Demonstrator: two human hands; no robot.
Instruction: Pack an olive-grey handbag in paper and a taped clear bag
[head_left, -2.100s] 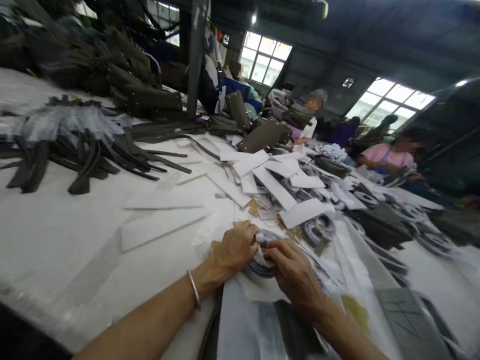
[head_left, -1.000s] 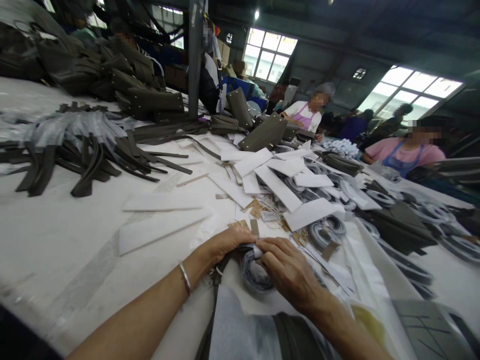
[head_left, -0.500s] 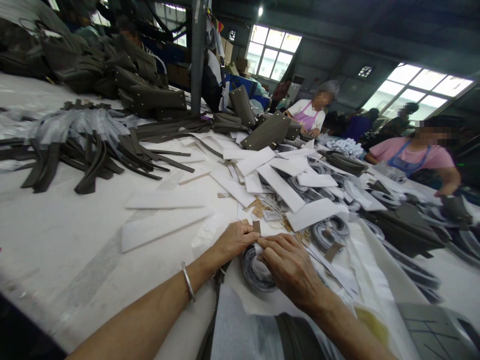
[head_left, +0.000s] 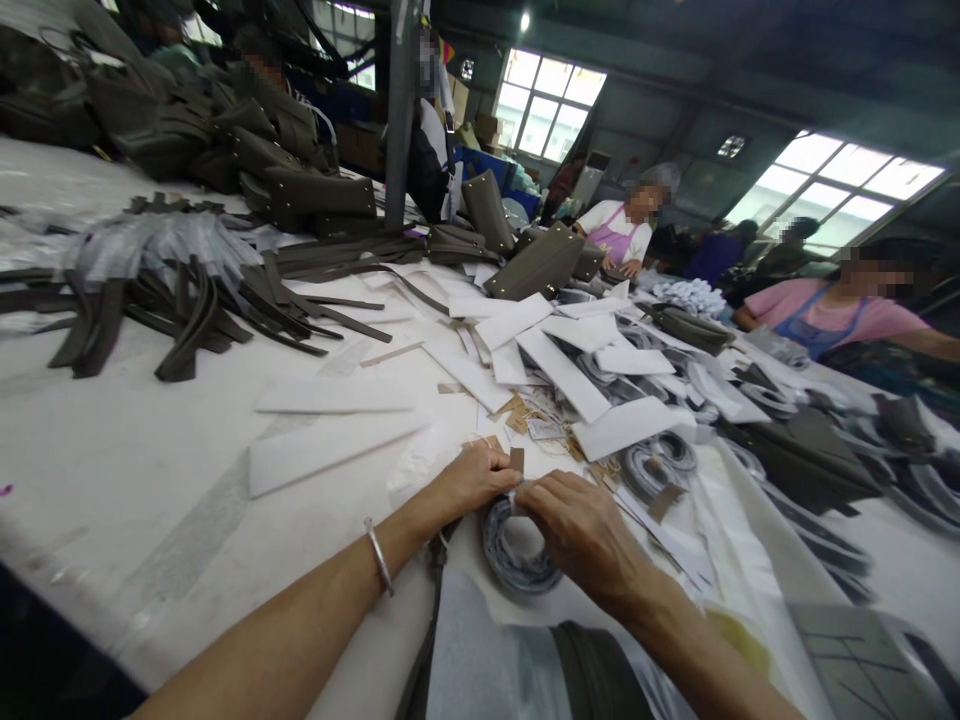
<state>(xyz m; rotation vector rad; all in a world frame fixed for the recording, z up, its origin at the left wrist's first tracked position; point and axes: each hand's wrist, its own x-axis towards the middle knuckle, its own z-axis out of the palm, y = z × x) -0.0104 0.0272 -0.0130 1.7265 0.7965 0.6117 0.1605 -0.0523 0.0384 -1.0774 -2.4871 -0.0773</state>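
Bare forearms, no sleeves; thin silver bangle (head_left: 379,556) on left wrist.

Left hand (head_left: 474,478), right hand (head_left: 583,528), seemingly pinched

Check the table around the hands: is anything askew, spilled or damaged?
Nothing looks damaged. White paper strips lie scattered at all angles beyond the coiled grey strap that the left hand and right hand pinch; dark straps sprawl in a loose heap at left.
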